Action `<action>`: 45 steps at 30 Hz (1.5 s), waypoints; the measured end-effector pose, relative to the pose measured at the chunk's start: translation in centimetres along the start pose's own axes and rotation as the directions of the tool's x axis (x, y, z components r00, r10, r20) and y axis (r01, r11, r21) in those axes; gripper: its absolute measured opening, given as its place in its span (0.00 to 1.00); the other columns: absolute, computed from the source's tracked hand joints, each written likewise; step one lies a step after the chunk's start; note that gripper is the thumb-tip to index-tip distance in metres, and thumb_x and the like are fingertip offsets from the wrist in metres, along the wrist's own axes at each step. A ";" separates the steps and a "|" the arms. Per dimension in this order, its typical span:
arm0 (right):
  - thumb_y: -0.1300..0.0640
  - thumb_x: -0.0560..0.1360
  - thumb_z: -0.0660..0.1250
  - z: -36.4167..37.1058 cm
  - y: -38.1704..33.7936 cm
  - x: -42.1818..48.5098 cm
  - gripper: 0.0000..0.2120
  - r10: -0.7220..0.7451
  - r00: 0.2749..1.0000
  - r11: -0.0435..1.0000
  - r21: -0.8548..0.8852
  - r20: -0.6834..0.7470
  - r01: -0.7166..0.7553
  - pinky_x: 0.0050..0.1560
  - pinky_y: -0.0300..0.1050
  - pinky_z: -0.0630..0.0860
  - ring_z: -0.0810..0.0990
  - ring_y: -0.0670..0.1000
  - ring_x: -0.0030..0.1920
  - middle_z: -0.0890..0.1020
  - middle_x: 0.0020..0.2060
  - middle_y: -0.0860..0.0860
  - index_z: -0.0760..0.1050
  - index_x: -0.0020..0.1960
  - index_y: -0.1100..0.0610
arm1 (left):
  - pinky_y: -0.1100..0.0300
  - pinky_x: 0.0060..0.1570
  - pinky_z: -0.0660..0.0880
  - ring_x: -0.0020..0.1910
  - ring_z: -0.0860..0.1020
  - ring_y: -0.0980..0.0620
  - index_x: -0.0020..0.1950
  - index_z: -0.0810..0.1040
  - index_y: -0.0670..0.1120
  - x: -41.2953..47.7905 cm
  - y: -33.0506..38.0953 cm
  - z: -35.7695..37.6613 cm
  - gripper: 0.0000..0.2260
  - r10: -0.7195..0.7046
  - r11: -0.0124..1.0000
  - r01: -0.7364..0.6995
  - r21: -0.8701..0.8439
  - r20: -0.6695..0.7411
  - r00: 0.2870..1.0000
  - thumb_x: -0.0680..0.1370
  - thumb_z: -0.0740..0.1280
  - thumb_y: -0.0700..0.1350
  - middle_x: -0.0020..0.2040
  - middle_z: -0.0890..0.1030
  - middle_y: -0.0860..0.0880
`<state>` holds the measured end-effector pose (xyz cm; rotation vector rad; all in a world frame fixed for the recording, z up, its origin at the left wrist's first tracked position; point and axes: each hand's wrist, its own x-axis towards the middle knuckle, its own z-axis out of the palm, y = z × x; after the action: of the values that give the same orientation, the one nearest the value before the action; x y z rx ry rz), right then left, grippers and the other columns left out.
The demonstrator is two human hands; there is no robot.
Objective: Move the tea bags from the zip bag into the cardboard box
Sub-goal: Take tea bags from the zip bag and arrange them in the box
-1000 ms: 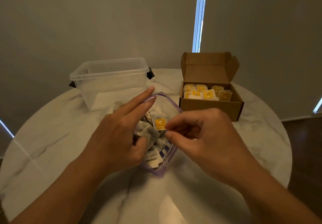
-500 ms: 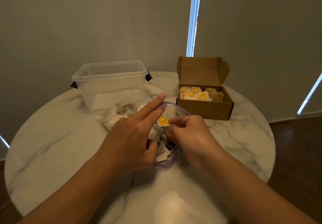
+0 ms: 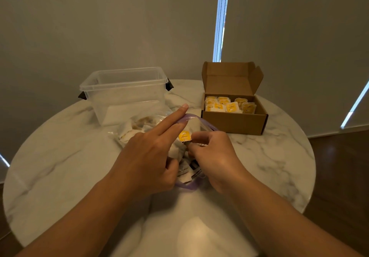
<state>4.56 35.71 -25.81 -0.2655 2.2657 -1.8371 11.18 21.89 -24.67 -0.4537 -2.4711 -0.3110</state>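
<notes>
A clear plastic storage tub (image 3: 123, 94) with black latches stands on the marble tabletop (image 3: 60, 156), beyond the left hand (image 3: 145, 160).

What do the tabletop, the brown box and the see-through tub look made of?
The tabletop: polished marble or a lookalike, white with grey veins and glare. The cardboard box: matte brown cardboard, creased flaps. The tub: clear, rigid-looking plastic; the table shows through.

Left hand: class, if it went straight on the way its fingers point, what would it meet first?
Probably the cardboard box, at its near corner; depth is unclear, so the left hand might pass beside it.
</notes>
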 end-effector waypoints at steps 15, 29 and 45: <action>0.55 0.73 0.74 -1.5 0.3 -2.3 0.08 -0.327 0.934 0.935 -0.193 -0.146 0.297 0.46 0.36 0.81 0.82 0.37 0.42 0.85 0.41 0.41 0.84 0.51 0.50 | 0.59 0.31 0.78 0.30 0.75 0.61 0.74 0.71 0.45 0.1 -0.2 0.0 0.34 -0.022 1.000 0.022 -0.003 0.023 0.999 0.67 0.57 0.47 0.78 0.63 0.54; 0.60 0.71 0.74 -4.9 -0.1 -3.0 0.12 -0.502 0.865 0.800 -0.369 0.019 0.472 0.38 0.30 0.77 0.80 0.38 0.41 0.79 0.40 0.38 0.77 0.45 0.43 | 0.52 0.36 0.81 0.44 0.83 0.47 0.73 0.72 0.44 0.3 -0.3 -0.1 0.33 -0.053 0.998 0.052 -0.027 -0.016 0.998 0.67 0.56 0.47 0.77 0.65 0.54; 0.67 0.67 0.75 -17.7 -6.3 4.9 0.11 -0.562 0.826 0.778 -0.365 -0.042 0.511 0.38 0.35 0.81 0.83 0.45 0.37 0.84 0.41 0.54 0.81 0.49 0.60 | 0.77 0.29 0.65 0.29 0.72 0.64 0.72 0.73 0.43 0.3 -0.1 0.0 0.31 -0.043 0.995 0.048 -0.084 0.057 0.997 0.69 0.58 0.47 0.76 0.67 0.53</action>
<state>-4.95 49.68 -16.34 -0.9615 2.8304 -1.7109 10.95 21.82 -24.49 -0.4472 -2.5324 -0.4291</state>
